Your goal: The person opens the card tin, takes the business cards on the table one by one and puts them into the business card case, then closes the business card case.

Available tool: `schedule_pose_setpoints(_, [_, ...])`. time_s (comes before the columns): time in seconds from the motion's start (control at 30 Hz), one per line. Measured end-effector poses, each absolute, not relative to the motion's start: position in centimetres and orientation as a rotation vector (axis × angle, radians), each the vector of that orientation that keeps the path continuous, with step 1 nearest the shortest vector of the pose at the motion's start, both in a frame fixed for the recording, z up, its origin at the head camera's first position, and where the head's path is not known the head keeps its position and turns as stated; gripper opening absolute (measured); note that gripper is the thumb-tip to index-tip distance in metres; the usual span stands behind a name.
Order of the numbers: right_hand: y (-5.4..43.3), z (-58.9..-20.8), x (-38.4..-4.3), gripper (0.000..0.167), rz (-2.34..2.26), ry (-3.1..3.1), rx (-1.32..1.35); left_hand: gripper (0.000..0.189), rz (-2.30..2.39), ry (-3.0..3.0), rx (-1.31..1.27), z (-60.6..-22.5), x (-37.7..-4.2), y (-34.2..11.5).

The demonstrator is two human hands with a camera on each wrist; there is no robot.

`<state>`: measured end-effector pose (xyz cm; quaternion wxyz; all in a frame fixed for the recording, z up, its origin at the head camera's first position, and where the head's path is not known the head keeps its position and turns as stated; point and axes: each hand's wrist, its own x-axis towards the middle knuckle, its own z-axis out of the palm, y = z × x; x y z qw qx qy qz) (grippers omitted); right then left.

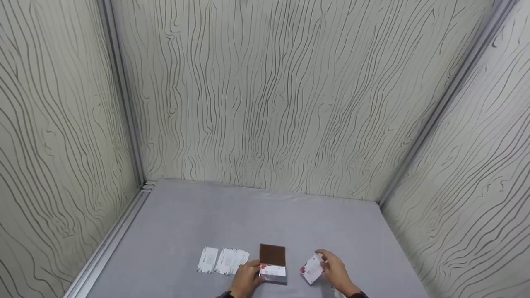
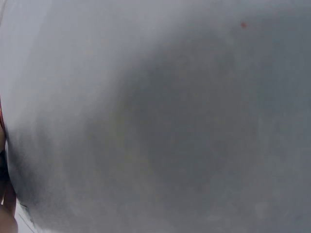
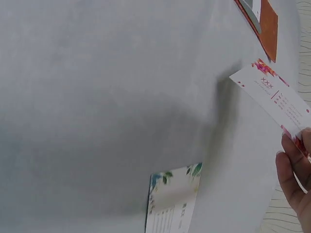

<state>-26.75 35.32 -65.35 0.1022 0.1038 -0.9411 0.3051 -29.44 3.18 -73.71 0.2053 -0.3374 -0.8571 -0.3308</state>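
Note:
A brown card case (image 1: 272,253) lies unfolded on the table, its flap pointing away from me. A white card with red flowers (image 1: 273,270) sits in its near half. My left hand (image 1: 244,279) grips the case's left edge between thumb and fingers; only a sliver of its fingers (image 2: 8,221) shows in the left wrist view. To the right of the case, my right hand (image 1: 336,272) pinches by one edge a white business card (image 1: 312,269) printed with red flowers. In the right wrist view this card (image 3: 277,97) is held above the table, tilted.
Several white cards with leafy borders (image 1: 225,260) lie left of the case, some overlapping. Another leafy-bordered card (image 3: 174,199) lies near my right wrist. Grey cloth covers the table (image 1: 248,215), and patterned walls (image 1: 265,103) close it in at the back and sides.

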Motion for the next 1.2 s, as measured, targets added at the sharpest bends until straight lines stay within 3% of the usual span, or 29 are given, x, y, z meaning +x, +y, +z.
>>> schedule_pose_setpoints(0.53, [31.2,-66.2,-27.8,0.047,1.045,-2.619,0.405,0.027,-0.912,-2.331,-0.968,-73.5,-29.2,3.1])
schedule_pose_setpoints(1.2, [28.1,-68.1,-28.5,0.034,1.267,-2.633,0.402,0.027,-0.905,-2.418,-0.922,-73.4,-29.2,3.3])
